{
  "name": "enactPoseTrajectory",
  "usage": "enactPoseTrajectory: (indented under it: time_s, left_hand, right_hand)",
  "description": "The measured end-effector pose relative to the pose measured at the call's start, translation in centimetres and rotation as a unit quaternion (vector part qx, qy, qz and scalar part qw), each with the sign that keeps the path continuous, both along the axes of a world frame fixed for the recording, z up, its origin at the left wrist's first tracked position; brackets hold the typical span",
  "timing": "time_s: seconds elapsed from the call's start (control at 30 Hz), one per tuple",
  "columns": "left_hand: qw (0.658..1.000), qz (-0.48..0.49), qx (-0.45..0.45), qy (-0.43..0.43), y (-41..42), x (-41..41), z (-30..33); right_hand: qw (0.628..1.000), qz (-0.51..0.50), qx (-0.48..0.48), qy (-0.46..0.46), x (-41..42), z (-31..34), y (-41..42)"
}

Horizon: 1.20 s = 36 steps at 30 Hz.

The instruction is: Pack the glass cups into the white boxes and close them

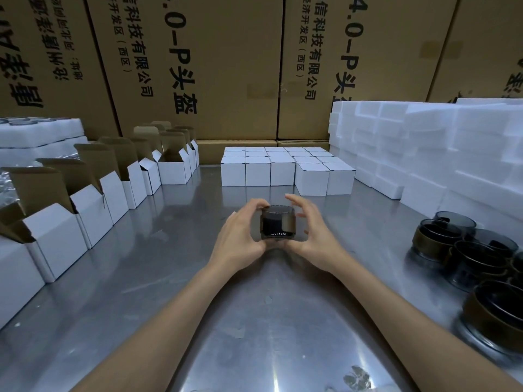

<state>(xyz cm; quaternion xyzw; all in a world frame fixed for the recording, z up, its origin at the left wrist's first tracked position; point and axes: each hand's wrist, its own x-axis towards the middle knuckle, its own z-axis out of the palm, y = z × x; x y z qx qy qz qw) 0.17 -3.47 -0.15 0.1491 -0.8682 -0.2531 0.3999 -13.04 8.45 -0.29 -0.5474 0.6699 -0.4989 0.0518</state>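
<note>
A dark smoked glass cup (278,222) with a brown paper band is held upright above the middle of the metal table (175,278). My left hand (240,236) grips its left side and rim. My right hand (311,236) supports the cup's lower right side, with its upper fingers spread apart off the glass. A row of open white boxes (93,199) with raised brown flaps runs along the left. Closed white boxes (283,168) stand in a block at the back centre. More dark glass cups (464,250) are clustered at the right edge.
White foam blocks (424,154) are stacked at the back right, and more foam trays (39,137) lie at the back left. Large printed cardboard cartons (226,66) form a wall behind the table. Bare metal surface lies between my arms and the boxes.
</note>
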Motion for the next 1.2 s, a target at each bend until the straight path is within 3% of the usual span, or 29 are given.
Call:
enactPoseTrajectory:
  time_s: [0.13, 0.33, 0.57, 0.77, 0.87, 1.1, 1.2]
  left_hand:
    - [0.999, -0.017, 0.05, -0.009, -0.28, 0.02, -0.17]
    - [0.998, -0.01, -0.058, 0.016, 0.06, -0.1, 0.3]
    - [0.997, -0.031, 0.062, 0.021, -0.07, 0.26, 0.01]
    - [0.999, -0.031, 0.001, 0.011, -0.02, 0.13, 0.04]
    - [0.999, -0.026, 0.017, 0.027, -0.09, 0.15, 0.11]
    - [0.993, -0.037, 0.111, 0.018, -0.41, 0.25, -0.12]
    - [0.988, -0.073, 0.139, 0.004, -0.44, 0.21, -0.25]
  right_hand:
    - [0.999, -0.02, -0.009, -0.03, 0.02, -0.24, -0.25]
    - [0.998, -0.035, -0.049, 0.032, 0.28, 0.2, 0.09]
    - [0.999, -0.008, 0.0, -0.033, 0.34, -0.3, -0.29]
    - [0.998, -0.032, -0.049, 0.016, 0.46, 0.17, -0.07]
    - [0.998, -0.027, -0.041, 0.032, 0.66, 0.26, -0.07]
    - [0.986, 0.045, 0.013, -0.158, 0.73, 0.31, 0.05]
    - [0.981, 0.039, 0.0, -0.19, 0.75, 0.29, -0.05]
